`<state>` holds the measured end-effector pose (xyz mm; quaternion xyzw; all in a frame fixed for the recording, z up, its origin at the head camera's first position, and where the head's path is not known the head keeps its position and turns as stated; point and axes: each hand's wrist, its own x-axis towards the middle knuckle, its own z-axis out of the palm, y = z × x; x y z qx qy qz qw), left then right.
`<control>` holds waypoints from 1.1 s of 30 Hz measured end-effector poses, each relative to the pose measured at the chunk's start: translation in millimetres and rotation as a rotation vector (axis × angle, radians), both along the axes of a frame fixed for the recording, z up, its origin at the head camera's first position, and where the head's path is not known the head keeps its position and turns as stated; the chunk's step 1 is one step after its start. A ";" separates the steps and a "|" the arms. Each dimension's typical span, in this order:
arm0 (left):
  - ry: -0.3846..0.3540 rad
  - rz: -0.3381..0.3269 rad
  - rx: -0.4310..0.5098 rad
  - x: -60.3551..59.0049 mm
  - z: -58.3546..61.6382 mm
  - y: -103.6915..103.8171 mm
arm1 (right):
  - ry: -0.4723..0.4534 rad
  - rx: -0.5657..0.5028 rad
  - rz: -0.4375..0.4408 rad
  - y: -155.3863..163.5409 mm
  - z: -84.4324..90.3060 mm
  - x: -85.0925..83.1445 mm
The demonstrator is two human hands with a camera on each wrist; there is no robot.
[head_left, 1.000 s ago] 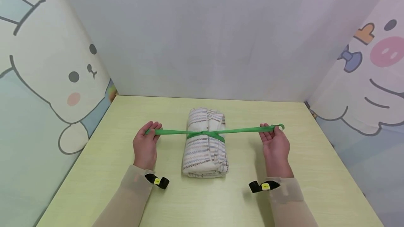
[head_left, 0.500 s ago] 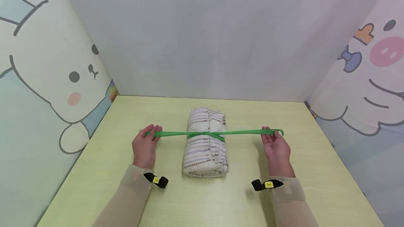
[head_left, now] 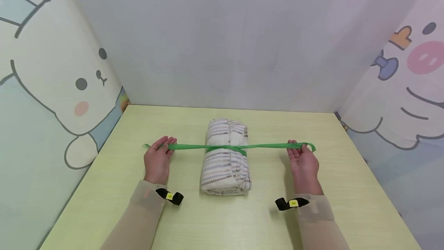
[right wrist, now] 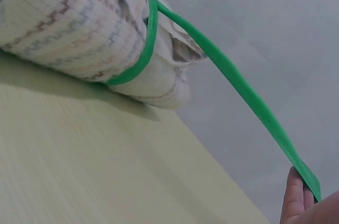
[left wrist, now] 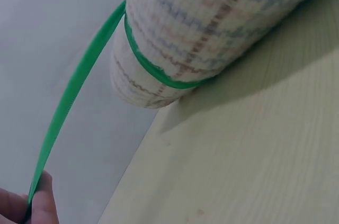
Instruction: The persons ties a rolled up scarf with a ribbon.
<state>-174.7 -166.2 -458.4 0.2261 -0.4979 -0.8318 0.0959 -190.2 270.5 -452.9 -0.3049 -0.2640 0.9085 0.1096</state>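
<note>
A folded, striped white cloth [head_left: 222, 173] lies in the middle of the table. A green ribbon [head_left: 267, 146] runs round its middle and crosses on top. My left hand [head_left: 157, 163] pinches one ribbon end between thumb and fingers, and a short tail sticks out past it. On the other side my right hand [head_left: 304, 167] pinches the opposite end, where the tail curls into a small loop. Both ends stretch out sideways, nearly straight. In the left wrist view the ribbon band [left wrist: 159, 73] sits snug round the cloth; the right wrist view shows the same on its other side.
The pale wooden table [head_left: 229, 227] reaches back to a plain grey-white wall [head_left: 225, 41]. Cartoon-printed panels stand at both sides, with a white animal figure [head_left: 62, 68] on the left and a pink-nosed one [head_left: 428, 57] on the right. Black straps circle both wrists.
The left hand has shifted slightly to the left, and more ribbon tail shows beyond it. The ribbon crossing on the cloth looks flatter and tighter. The cloth has stayed in place.
</note>
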 end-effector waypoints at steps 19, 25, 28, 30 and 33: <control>0.040 0.057 0.010 2.3 -3.4 -3.9 | 0.003 0.048 0.023 4.1 2.7 -1.8; 0.018 0.103 0.002 0.5 -3.4 -20.6 | 0.009 0.009 0.027 16.3 0.8 -0.8; -0.002 0.134 0.006 -0.4 -3.3 -33.6 | -0.001 -0.020 0.009 27.3 -0.1 0.0; -0.016 0.148 0.009 -0.5 -4.3 -43.0 | -0.012 -0.029 0.000 35.1 -0.5 1.0; -0.064 0.144 -0.021 0.5 -6.6 -55.5 | -0.038 -0.016 0.011 46.5 -1.7 2.3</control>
